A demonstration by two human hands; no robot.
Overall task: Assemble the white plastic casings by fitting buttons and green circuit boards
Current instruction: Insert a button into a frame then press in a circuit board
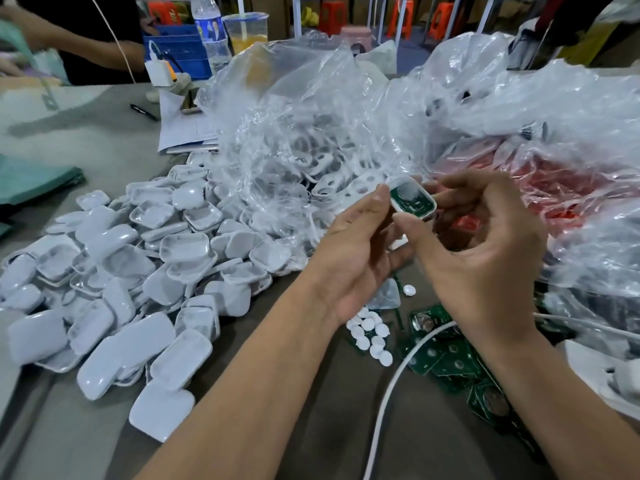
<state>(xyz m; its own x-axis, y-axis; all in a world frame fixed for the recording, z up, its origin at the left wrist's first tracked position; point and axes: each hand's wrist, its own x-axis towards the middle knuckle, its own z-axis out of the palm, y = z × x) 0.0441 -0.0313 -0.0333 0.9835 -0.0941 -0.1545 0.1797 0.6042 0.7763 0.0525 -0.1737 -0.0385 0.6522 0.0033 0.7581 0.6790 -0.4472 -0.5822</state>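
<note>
Both hands are raised above the grey table (104,133), meeting over its right half. Between them is one white plastic casing (412,199), tilted with its open side toward the camera. A green circuit board (410,202) sits inside it, with a round pale part showing at the upper end of the board.

The left hand (356,258) is palm up beneath and to the left of the casing. Its forefinger runs up the casing's left edge and touches it; the remaining fingers are curled below the casing. The right hand (485,244) comes in from the right. Its thumb tip presses at the casing's lower edge and its fingers are curled round the far right side, so the casing is pinched between the two hands.

Loose stock lies below the hands. A cluster of small white round buttons (370,336) rests on the table near the left wrist, with one button apart just above. Beside them to the right is a heap of green circuit boards (450,362), partly covered by the right forearm and crossed by a white cable (391,393).

A large pile of white casings (138,271) occupies the left of the table. Clear plastic bags (311,126) lie behind the hands, holding further white parts.
</note>
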